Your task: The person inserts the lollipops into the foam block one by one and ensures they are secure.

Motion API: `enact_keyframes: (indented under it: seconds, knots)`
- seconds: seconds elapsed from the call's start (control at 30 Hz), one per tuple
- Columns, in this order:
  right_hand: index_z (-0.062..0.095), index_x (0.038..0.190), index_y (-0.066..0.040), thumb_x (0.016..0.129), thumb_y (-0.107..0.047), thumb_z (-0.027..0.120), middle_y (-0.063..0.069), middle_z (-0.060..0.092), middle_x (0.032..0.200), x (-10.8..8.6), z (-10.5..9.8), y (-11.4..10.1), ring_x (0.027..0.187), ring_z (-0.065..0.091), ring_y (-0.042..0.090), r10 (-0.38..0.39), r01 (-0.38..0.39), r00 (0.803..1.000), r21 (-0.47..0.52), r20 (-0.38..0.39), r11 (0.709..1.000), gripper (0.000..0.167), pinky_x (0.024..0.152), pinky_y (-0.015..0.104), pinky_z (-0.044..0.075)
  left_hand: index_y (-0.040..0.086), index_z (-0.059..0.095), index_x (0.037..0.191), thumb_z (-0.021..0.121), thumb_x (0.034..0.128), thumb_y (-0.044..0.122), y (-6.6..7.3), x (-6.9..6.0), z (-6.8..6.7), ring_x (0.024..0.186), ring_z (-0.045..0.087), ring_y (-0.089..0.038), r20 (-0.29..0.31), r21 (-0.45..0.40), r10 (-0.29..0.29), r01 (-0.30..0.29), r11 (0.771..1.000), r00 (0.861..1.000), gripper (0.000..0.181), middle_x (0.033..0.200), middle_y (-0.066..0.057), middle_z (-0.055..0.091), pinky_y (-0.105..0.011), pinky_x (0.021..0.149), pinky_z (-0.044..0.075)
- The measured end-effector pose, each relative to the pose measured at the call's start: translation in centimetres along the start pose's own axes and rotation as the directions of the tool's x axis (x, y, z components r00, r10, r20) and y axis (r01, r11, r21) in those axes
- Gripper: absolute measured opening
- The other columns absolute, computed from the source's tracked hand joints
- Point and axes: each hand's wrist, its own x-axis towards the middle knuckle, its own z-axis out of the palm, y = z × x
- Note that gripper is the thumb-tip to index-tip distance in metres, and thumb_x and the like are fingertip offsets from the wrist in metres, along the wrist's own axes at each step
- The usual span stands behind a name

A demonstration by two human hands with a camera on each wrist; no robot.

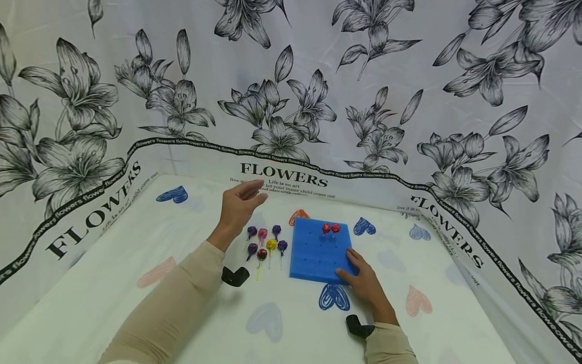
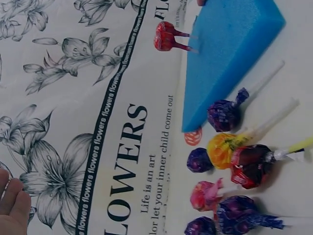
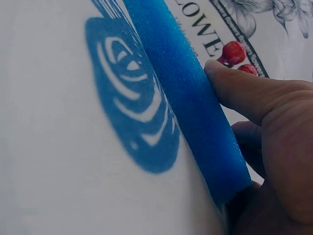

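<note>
A blue foam block (image 1: 313, 258) with rows of small holes lies flat on the table. Two red-wrapped lollipops (image 1: 331, 228) stand upright in its far right part. My right hand (image 1: 367, 283) holds the block's near right corner, thumb on the near edge and fingers along the right side; in the right wrist view the thumb (image 3: 244, 90) touches the foam's top. Left of the block lie several lollipops: purple (image 1: 282, 245), pink (image 1: 262, 233), yellow (image 1: 271, 244) and dark red (image 1: 261, 254). Above and beyond them hovers my left hand (image 1: 240, 208), fingers loosely extended, holding nothing.
A white cloth with printed hearts (image 1: 334, 297) covers the table. Behind it hangs a white curtain (image 1: 318, 30) with black line-drawn lilies and the word FLOWERS. Black curved pieces (image 1: 235, 276) sit at both wrists.
</note>
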Motion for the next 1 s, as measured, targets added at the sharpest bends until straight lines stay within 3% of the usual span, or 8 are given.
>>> enact_keyframes:
  seconds: [0.03, 0.17, 0.27, 0.4, 1.0]
  knots:
    - [0.032, 0.15, -0.005, 0.089, -0.042, 0.068, 0.009, 0.023, 0.157, 0.0, 0.0, 0.0, 0.141, 0.016, 0.04, -0.001, 0.001, 1.0, 0.0, -0.002, 1.0, 0.08, 0.108, 0.056, 0.02, -0.004, 0.059, 0.127, 0.069, 0.0897, 0.007, 0.1, -0.2, -0.1, 0.123, 0.052, -0.027, 0.004, 0.001, -0.022, 0.022, 1.0, 1.0, 0.04, 0.128, -0.018, 0.058, -0.029, 0.098, 0.043]
    - [0.033, 0.15, -0.006, 0.089, -0.041, 0.068, 0.01, 0.023, 0.157, 0.0, 0.0, 0.0, 0.141, 0.016, 0.041, 0.001, -0.001, 1.0, 0.001, -0.008, 1.0, 0.079, 0.108, 0.056, 0.02, -0.003, 0.058, 0.128, 0.07, 0.0895, 0.008, -1.8, -0.3, -0.5, 0.123, 0.051, -0.027, -0.001, 0.019, -0.105, 0.105, 0.994, 0.995, 0.041, 0.129, -0.016, 0.058, -0.028, 0.098, 0.043]
    - [0.034, 0.15, -0.006, 0.089, -0.04, 0.069, 0.01, 0.024, 0.156, 0.0, 0.0, 0.0, 0.141, 0.017, 0.04, 0.004, -0.004, 1.0, 0.005, -0.014, 1.0, 0.078, 0.108, 0.056, 0.02, 0.002, 0.06, 0.129, 0.072, 0.0887, 0.012, -4.7, -0.2, -0.8, 0.121, 0.053, -0.023, -0.021, 0.02, -0.157, 0.157, 0.987, 0.987, 0.043, 0.128, -0.011, 0.06, -0.027, 0.097, 0.044]
    - [0.034, 0.15, -0.005, 0.09, -0.038, 0.069, 0.011, 0.025, 0.156, 0.1, 0.1, 0.1, 0.141, 0.018, 0.04, -0.009, 0.009, 1.0, 0.005, -0.013, 1.0, 0.077, 0.108, 0.055, 0.02, 0.004, 0.059, 0.13, 0.071, 0.089, 0.013, -6.5, -0.5, -1.2, 0.121, 0.054, -0.022, -0.028, 0.029, -0.234, 0.235, 0.972, 0.972, 0.044, 0.129, -0.012, 0.059, -0.031, 0.098, 0.044]
    - [0.032, 0.15, -0.005, 0.09, -0.038, 0.067, 0.012, 0.023, 0.157, 0.0, 0.1, 0.0, 0.141, 0.017, 0.039, -0.019, 0.019, 1.0, -0.013, -0.002, 1.0, 0.076, 0.108, 0.054, 0.019, 0.0, 0.061, 0.125, 0.069, 0.0892, 0.007, -10.9, -1.1, -2.9, 0.114, 0.058, -0.023, -0.067, 0.088, -0.322, 0.327, 0.941, 0.944, 0.037, 0.125, -0.017, 0.061, -0.031, 0.095, 0.046]
